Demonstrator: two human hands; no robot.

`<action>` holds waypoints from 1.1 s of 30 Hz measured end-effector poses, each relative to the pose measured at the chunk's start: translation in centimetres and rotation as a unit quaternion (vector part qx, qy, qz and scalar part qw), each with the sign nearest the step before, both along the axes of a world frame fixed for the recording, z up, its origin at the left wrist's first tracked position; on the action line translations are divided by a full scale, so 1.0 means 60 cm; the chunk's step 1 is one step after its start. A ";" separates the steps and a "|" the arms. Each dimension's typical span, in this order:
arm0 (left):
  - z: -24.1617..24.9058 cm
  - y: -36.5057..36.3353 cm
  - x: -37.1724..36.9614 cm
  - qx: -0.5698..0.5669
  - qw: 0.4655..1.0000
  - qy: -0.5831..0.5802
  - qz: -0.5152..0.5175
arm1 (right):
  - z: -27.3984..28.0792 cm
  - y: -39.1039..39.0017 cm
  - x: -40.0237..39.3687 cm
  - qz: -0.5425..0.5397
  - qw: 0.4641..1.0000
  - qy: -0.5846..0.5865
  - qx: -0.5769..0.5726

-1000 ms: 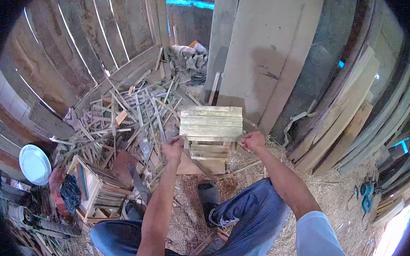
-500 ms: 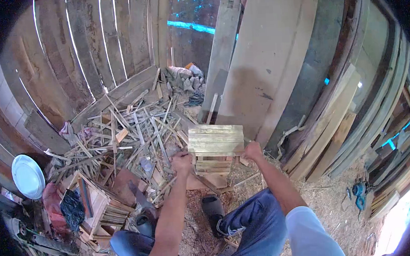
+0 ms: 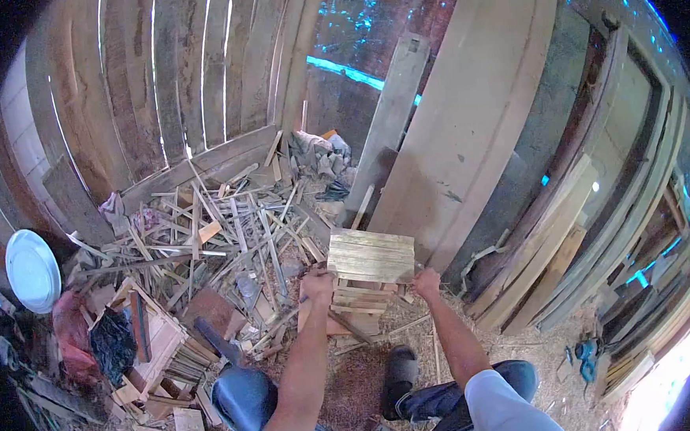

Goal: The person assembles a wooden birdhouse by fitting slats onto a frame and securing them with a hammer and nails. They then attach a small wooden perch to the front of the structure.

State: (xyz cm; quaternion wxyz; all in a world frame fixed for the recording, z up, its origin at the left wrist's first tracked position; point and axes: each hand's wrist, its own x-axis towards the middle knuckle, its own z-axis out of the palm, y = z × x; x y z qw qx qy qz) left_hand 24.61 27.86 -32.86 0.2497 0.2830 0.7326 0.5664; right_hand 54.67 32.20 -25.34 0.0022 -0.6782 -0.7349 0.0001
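Note:
A pale panel of several wooden slats (image 3: 371,255), lying side by side, spans the gap between my two hands. My left hand (image 3: 318,284) is closed at the panel's left end, fingers curled at its edge. At the right end, my right hand (image 3: 426,281) is closed on the lower corner. Directly under the panel sits a stack of short wooden slats (image 3: 360,300), partly covered by it. A brown board (image 3: 310,320) shows beside the stack, close below my left hand.
Scrap wood strips (image 3: 235,222) pile up on the left. A wooden crate (image 3: 171,341) with a black plastic bag (image 3: 114,348) stands nearer. Long planks (image 3: 536,243) lean at the right, beside a wide board (image 3: 466,121). A blue power tool (image 3: 586,355) lies on the floor.
My view has shifted, so the panel and both hands appear slightly lower and further right. My knees are wider apart. Both hands remain at the panel's ends.

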 end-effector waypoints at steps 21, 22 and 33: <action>0.104 -0.046 -0.013 0.019 0.962 -0.247 -0.113 | -0.059 -0.062 -0.011 -0.179 0.592 0.786 -0.009; 0.109 -0.049 -0.012 0.019 0.960 -0.254 -0.115 | -0.068 -0.062 -0.011 -0.170 0.588 0.791 -0.010; 0.094 -0.070 0.012 0.107 0.951 -0.272 -0.102 | -0.060 -0.093 -0.017 -0.175 0.533 0.828 0.001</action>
